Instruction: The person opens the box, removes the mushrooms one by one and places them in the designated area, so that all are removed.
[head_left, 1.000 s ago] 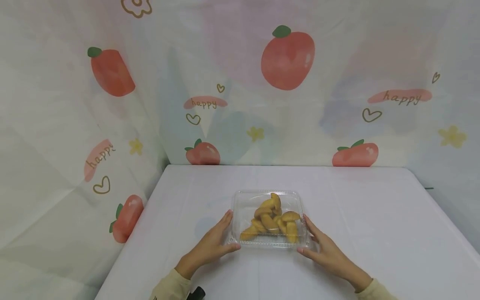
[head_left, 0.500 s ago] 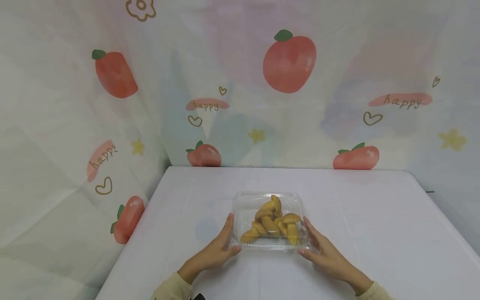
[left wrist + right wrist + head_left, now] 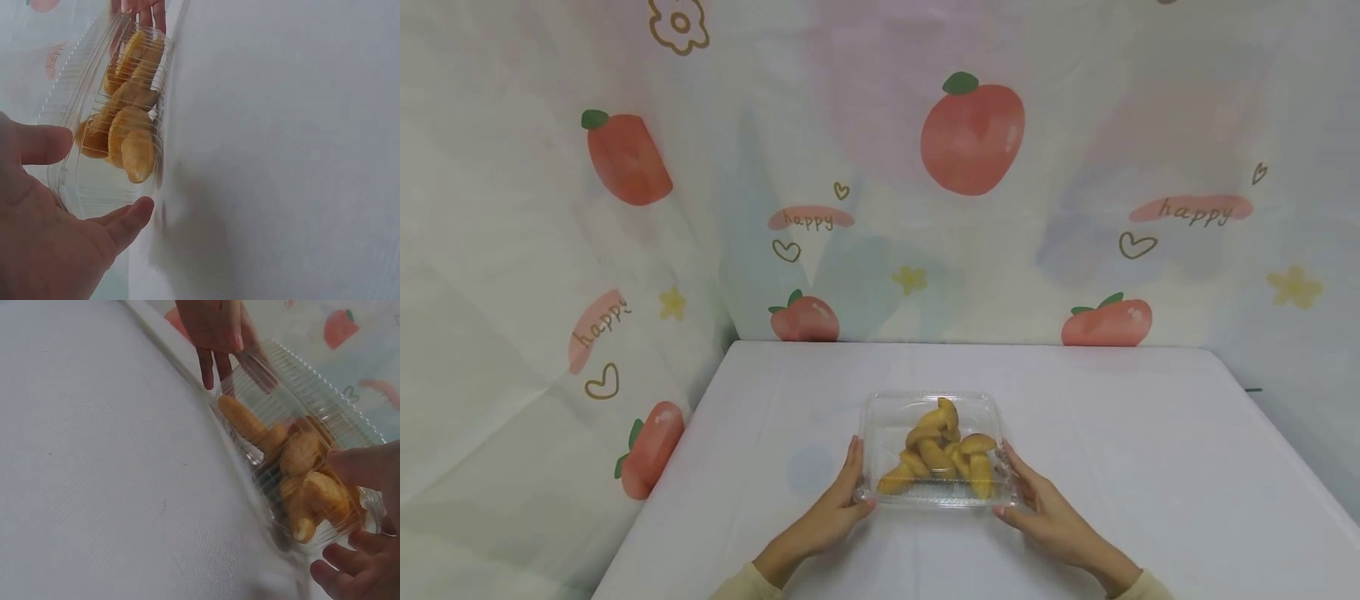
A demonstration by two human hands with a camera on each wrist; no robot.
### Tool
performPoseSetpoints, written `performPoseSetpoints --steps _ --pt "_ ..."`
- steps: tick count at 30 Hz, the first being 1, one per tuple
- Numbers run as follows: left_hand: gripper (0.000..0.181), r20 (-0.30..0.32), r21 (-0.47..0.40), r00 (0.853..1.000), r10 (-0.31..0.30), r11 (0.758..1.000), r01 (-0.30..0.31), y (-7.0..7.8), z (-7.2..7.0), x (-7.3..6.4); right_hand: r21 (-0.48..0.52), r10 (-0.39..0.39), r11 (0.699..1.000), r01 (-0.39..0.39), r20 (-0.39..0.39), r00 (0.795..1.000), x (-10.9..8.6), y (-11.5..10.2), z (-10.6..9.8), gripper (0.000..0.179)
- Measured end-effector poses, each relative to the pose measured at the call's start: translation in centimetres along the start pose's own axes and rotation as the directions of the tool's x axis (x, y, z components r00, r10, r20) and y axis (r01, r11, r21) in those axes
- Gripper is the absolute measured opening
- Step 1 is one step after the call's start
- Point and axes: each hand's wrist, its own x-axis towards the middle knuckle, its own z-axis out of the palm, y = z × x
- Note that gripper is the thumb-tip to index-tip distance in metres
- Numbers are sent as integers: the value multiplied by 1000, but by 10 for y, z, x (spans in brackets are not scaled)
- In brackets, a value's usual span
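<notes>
A clear plastic clamshell container [image 3: 886, 421] with its lid down lies on the white-covered table, between the two hands. Several yellow-brown mushrooms [image 3: 934, 454] show through the lid, heaped toward its middle and right. The left hand [image 3: 827, 512] holds the container's left side, thumb at the near corner and fingers along the side. Opposite it, the right hand [image 3: 1048, 512] grips the right side the same way. In the right wrist view, the right thumb [image 3: 359, 467] overlaps the lid while the other fingers bend low by the base.
The white tablecloth [image 3: 1150, 450] spreads around the container on all sides. Behind and to the left hang pale cloth walls [image 3: 1022, 275] printed with red fruit, hearts and yellow flowers, meeting the table's far edge.
The scene sits slightly lower in the head view. Both hands keep their hold on the container, which stays in about the same place. A black object by the left wrist has left the view.
</notes>
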Motion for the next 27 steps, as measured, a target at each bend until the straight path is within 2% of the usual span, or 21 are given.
performPoseSetpoints --steps 6,17,23,27 --pt "83 -7 24 1000 9 1000 -9 1 3 -2 18 13 1000 -14 15 1000 1 -2 -1 92" --pt "75 -6 41 999 35 999 -35 -1 2 -4 24 -11 1000 11 9 1000 2 -2 1 92" --pt "73 -37 56 999 18 998 -16 -2 2 -5 38 -5 999 4 17 1000 3 -4 2 92" --pt "72 -37 68 999 24 997 -21 -1 1 -6 47 8 999 -9 26 1000 4 -4 1 91"
